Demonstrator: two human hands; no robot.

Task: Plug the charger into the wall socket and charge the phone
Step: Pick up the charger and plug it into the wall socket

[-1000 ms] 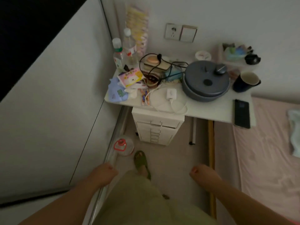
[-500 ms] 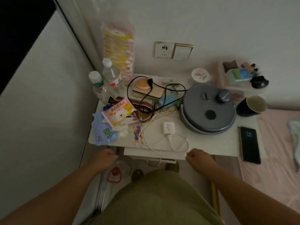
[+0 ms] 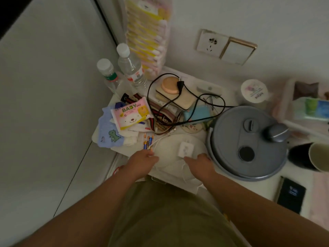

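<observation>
Now both hands have reached the desk [image 3: 229, 184]: right hand [image 3: 201, 164] at the white charger [image 3: 185, 149], left hand [image 3: 142, 162] on its cable, fingers loosely curled, nothing lifted. Wall socket [image 3: 211, 43] far; phone [image 3: 291, 195] near right.

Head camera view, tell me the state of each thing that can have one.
Wall socket: empty.
White charger: unplugged, lying on the table.
Phone: screen dark, no cable attached.
Water bottles: capped, upright.
Grey pot: lid on.
Left hand: empty.
Right hand: reaching, empty.
</observation>
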